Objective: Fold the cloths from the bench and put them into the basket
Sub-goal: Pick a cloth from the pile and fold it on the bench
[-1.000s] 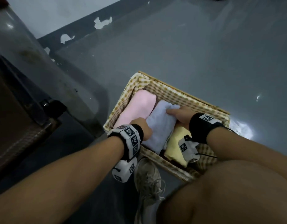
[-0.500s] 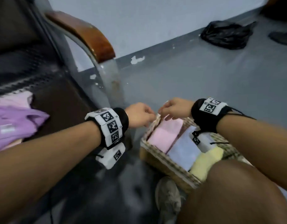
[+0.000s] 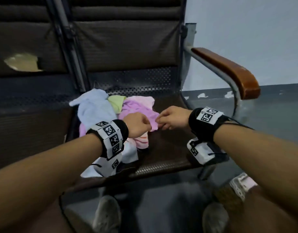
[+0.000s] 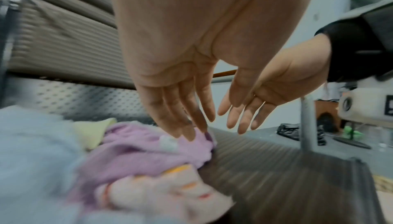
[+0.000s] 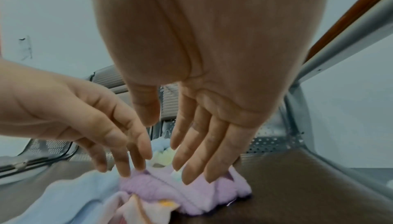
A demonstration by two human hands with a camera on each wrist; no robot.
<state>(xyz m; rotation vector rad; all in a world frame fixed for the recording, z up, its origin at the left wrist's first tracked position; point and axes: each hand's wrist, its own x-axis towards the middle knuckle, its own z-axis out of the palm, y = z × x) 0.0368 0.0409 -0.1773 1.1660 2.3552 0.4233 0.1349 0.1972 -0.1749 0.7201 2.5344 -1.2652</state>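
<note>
A loose pile of cloths lies on the dark bench seat (image 3: 170, 148). It holds a light blue cloth (image 3: 92, 108), a green cloth (image 3: 116, 101), a lilac cloth (image 3: 138, 108) and a pale striped cloth (image 3: 142, 140). My left hand (image 3: 145, 126) and right hand (image 3: 163, 122) meet over the lilac cloth's right edge. In the left wrist view the left hand (image 4: 197, 126) has straight fingers whose tips touch the lilac cloth (image 4: 149, 152). In the right wrist view the right hand (image 5: 180, 157) also lays straight fingertips on the lilac cloth (image 5: 191, 197). The basket (image 3: 227, 200) shows only partly, low at the right.
The bench has a dark backrest (image 3: 128, 39) and a metal armrest with a wooden top (image 3: 229, 69) at the right. My knees and shoes (image 3: 106, 214) fill the bottom of the head view. A black bag (image 4: 293, 130) lies on the grey floor.
The view swung from the basket on the floor up to the bench. Both hands left the folded cloths in the basket and now reach the lilac cloth in the pile.
</note>
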